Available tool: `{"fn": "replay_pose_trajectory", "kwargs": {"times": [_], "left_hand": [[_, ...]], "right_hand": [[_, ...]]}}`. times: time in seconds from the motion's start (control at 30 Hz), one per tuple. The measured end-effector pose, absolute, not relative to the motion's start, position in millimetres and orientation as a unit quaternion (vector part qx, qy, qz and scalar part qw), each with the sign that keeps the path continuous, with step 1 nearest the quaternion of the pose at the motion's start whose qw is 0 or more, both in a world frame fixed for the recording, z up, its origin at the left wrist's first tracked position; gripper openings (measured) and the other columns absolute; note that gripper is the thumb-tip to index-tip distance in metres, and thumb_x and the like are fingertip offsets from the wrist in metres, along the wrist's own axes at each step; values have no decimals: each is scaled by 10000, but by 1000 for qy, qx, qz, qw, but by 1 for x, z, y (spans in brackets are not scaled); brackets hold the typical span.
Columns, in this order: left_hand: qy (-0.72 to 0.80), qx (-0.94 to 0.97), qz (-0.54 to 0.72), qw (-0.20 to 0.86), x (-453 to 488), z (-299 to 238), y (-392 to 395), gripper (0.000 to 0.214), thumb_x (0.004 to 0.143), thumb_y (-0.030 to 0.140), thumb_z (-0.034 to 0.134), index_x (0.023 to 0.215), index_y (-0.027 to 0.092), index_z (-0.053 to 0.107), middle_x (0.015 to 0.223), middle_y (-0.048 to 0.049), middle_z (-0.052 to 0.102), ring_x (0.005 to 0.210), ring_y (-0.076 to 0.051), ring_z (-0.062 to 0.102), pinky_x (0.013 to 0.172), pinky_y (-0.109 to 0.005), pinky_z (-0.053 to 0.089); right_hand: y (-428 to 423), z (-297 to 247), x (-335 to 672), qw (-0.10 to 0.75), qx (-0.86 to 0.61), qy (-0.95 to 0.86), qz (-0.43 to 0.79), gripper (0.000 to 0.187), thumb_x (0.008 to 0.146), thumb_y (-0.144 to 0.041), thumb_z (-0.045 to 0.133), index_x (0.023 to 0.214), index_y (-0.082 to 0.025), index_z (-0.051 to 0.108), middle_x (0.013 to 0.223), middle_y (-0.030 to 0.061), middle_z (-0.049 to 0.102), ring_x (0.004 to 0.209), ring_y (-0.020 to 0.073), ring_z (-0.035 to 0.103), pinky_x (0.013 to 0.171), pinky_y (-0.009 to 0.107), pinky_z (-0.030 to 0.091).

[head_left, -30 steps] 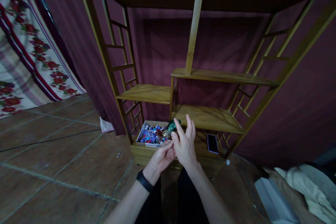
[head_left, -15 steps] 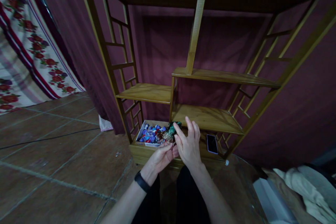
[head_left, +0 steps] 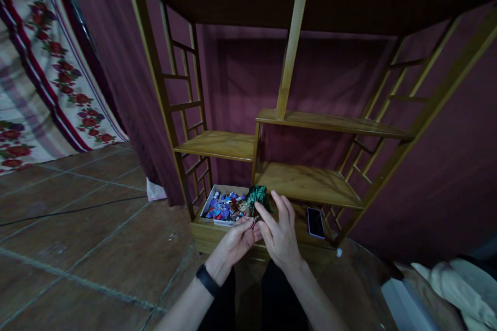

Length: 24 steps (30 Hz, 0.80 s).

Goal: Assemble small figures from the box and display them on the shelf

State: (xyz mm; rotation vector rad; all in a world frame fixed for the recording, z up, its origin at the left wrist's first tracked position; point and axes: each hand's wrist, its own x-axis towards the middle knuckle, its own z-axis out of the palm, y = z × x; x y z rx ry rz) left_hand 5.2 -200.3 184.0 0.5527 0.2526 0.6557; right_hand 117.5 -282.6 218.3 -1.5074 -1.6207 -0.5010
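My left hand (head_left: 241, 238) is closed in a pinch on something small, dark and thin that I cannot make out. Over it, my right hand (head_left: 280, 232) has its fingers stretched out, the index finger pointing toward the left fingertips. Just beyond the fingers is a shiny green bundle (head_left: 259, 195), perhaps threads or ribbon, and a brown and tan bundle (head_left: 245, 207) beside it. Both lie at the right side of a shallow white box (head_left: 204, 210). Several small purple, blue, red and white pieces (head_left: 221, 207) fill the box; their kind is unclear.
The box stands on the low base of a wooden shelf unit (head_left: 217, 145). A phone (head_left: 316, 222) lies on the base at right. Purple cloth (head_left: 240, 77) hangs behind. A dark cable (head_left: 73, 211) crosses the tiled floor at left; a pale box (head_left: 406, 302) and fabric (head_left: 446, 274) lie at right.
The camera view has tilted slightly upward. My right hand has lowered a little toward my left fingertips, and more of the green bundle shows. My left hand keeps its pinch.
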Motion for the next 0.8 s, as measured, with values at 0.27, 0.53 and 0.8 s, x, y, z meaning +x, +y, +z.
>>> {"fn": "replay_pose_trajectory", "kwargs": {"times": [0.27,0.53,0.8], "left_hand": [[57,317,257,911,0,181,-200,87,750,179,640,692,146,584,632,-15,506,597,-103,478,593,-240,354],[55,333,263,904,-4,176,-197,70,786,194,599,751,141,569,663,-22,497,620,-110,474,605,-249,337],[62,318,262,909,-4,174,-195,95,762,204,634,759,141,563,662,-10,486,615,-98,460,606,-244,331]], "right_hand": [[-263,243,125,447,-611,-620,-207,439,885,-205,420,1289,-373,444,1501,-23,132,1336,284,205,1048,536,279],[-262,236,125,401,-610,-644,-230,473,882,-242,447,1336,-361,383,1491,9,179,1314,294,244,1046,529,285],[-264,232,128,353,-598,-665,-276,479,875,-267,476,1341,-330,388,1479,42,211,1297,297,271,1040,519,299]]}}
